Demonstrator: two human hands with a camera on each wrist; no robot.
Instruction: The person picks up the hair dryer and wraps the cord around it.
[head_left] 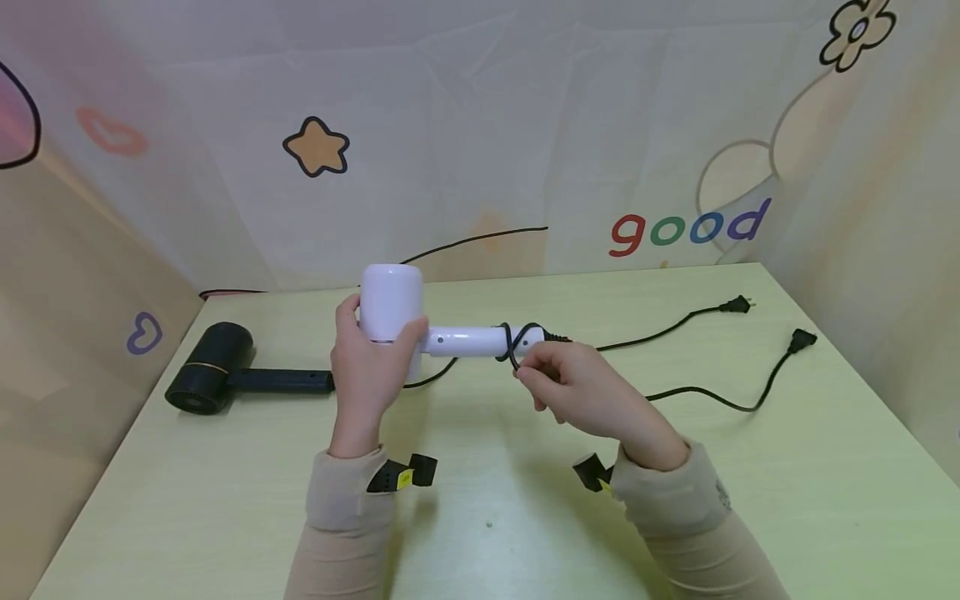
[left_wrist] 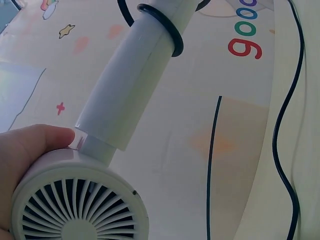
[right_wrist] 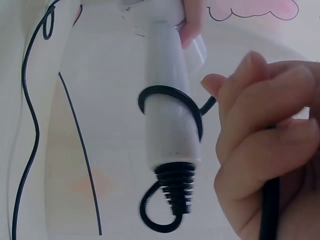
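Note:
A white hair dryer (head_left: 392, 300) is held above the table, its handle (head_left: 472, 341) pointing right. My left hand (head_left: 371, 362) grips the round head, the thumb along its near side; the slatted grille (left_wrist: 80, 215) shows in the left wrist view. The black power cord (right_wrist: 172, 92) loops round the handle near its end and curls out of a ribbed sleeve (right_wrist: 176, 182). Beside the handle's end, my right hand (head_left: 581, 387) pinches the cord with curled fingers, and part of the cord runs through its palm.
To the left lies a black hair dryer (head_left: 208, 367) with its handle (head_left: 281, 381) toward the middle. Two black plugs, one farther back (head_left: 735, 304) and one nearer (head_left: 802, 340), rest at the table's right with their cords. A printed cloth (head_left: 480, 150) stands behind the table (head_left: 480, 517).

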